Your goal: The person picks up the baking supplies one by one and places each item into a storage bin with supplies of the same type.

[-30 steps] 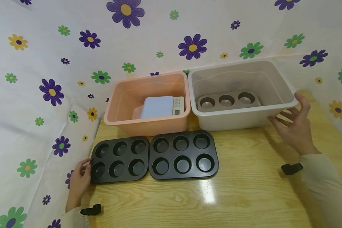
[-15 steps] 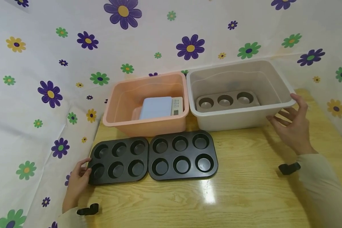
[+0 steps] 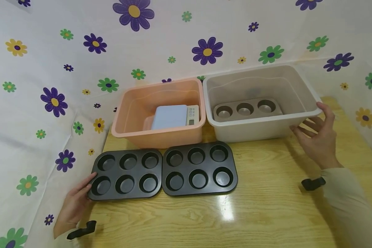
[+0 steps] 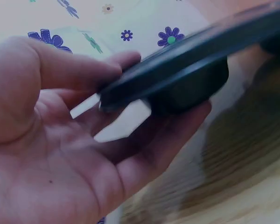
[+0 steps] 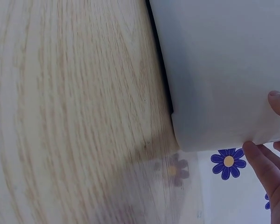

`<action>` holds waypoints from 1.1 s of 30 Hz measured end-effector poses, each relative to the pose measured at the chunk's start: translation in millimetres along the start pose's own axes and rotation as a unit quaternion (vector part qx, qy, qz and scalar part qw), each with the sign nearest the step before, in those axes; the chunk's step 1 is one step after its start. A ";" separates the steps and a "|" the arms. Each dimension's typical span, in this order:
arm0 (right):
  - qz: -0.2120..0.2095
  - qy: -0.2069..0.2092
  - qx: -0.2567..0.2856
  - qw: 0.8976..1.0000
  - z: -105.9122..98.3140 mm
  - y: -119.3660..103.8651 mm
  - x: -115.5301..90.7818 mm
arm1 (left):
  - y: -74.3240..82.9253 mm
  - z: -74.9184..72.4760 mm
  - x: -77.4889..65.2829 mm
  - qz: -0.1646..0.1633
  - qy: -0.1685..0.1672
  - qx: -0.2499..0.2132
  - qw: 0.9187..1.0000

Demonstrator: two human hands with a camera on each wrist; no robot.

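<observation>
My left hand (image 3: 72, 205) grips the left edge of a dark six-cup muffin tin (image 3: 125, 171). In the left wrist view the thumb is over the rim and fingers lie beneath the muffin tin (image 4: 191, 84), whose held edge is raised off the table. A second dark muffin tin (image 3: 198, 167) lies against its right side. My right hand (image 3: 320, 141) holds the front right corner of a white plastic bin (image 3: 251, 131), with fingers at its rim and end and the thumb on the front wall. Inside that bin lies a brown muffin tin (image 3: 246, 108), partly hidden by the front wall.
A peach bin (image 3: 161, 137) stands left of the white one, with a kitchen scale (image 3: 170, 117) in it. Both bins stand at the back of the wooden table (image 3: 266, 199), near a flower-print sheet (image 3: 161, 44).
My left hand has moved left and tilted up the left edge of the left muffin tin, which now appears nearer. The right hand stays on the white bin's corner.
</observation>
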State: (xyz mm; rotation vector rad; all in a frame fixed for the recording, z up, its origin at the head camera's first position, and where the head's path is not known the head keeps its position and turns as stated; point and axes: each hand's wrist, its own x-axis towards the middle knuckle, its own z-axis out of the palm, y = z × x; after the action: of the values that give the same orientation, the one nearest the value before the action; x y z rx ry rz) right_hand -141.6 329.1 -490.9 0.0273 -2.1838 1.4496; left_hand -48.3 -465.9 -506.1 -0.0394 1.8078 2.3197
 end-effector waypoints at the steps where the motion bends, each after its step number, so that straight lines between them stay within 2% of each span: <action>1: 0.000 0.002 0.001 1.000 -0.1 -0.3 0.2 | -1.2 0.3 0.9 -0.003 -0.001 -0.013 1.000; 3: 0.002 0.005 0.002 1.000 -0.1 -0.9 0.5 | -2.5 1.1 2.4 -0.007 0.000 -0.044 0.999; 6: 0.008 0.006 0.001 1.000 1.3 -2.0 0.1 | -1.9 1.2 -0.6 0.000 0.006 -0.066 0.998; 11: 0.023 0.008 -0.004 1.000 1.0 -0.9 0.4 | 4.5 3.6 -8.1 0.042 -0.024 -0.084 0.995; 15: 0.028 0.008 -0.005 1.000 -0.1 1.4 0.9 | 9.9 6.8 -12.7 0.070 -0.057 -0.133 0.987; 24: 0.027 0.002 -0.011 1.000 -1.0 1.3 -0.9 | 20.4 27.5 -26.5 0.095 -0.089 -0.228 0.965; 26: 0.023 0.002 -0.010 1.000 -1.1 0.8 -0.5 | 21.2 32.8 -27.9 0.102 -0.097 -0.238 0.961; 33: 0.020 0.001 -0.008 1.000 -1.3 -1.3 -0.1 | 25.7 47.8 -28.9 0.131 -0.106 -0.243 0.955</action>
State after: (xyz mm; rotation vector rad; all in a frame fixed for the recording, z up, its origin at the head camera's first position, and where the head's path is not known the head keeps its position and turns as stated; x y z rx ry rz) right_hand -140.6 329.6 -489.4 -0.0235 -2.2062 1.4545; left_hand -19.6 -430.0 -465.3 0.3821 1.1687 2.7727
